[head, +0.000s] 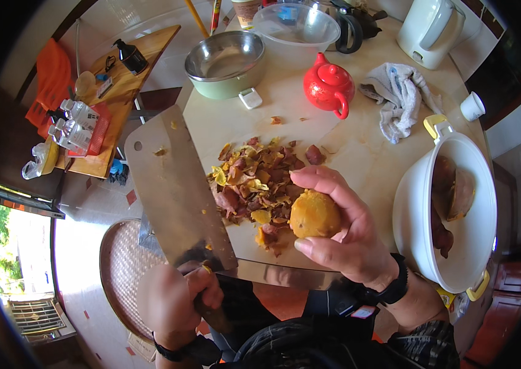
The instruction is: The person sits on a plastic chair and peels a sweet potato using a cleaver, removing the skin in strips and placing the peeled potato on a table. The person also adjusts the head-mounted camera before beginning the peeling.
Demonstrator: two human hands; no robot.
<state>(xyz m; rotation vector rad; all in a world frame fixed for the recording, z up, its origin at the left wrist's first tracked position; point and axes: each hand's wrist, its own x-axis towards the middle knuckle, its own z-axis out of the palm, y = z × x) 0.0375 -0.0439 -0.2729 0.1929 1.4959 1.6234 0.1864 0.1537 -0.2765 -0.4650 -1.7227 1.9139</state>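
My left hand (205,288) grips the handle of a broad cleaver (179,198). The blade stands up beside the table's left edge, with a hole near its far corner and yellow bits stuck to it. Between the thumb and fingers of my right hand (357,230) is a peeled yellow sweet potato piece (316,214), held over the table. Just left of it lies a heap of sweet potato peelings (258,180), purple-skinned and yellow. One loose scrap of peel (315,155) sits beyond my right fingertips. Part of my left hand is blurred.
A white oval basin (410,207) with unpeeled sweet potatoes (462,193) stands right. Farther back are a red teapot (329,85), a crumpled towel (399,97), a green-sided steel bowl (226,64), a clear plastic bowl (295,39) and a white electric kettle (431,32). A woven tray (124,272) is lower left.
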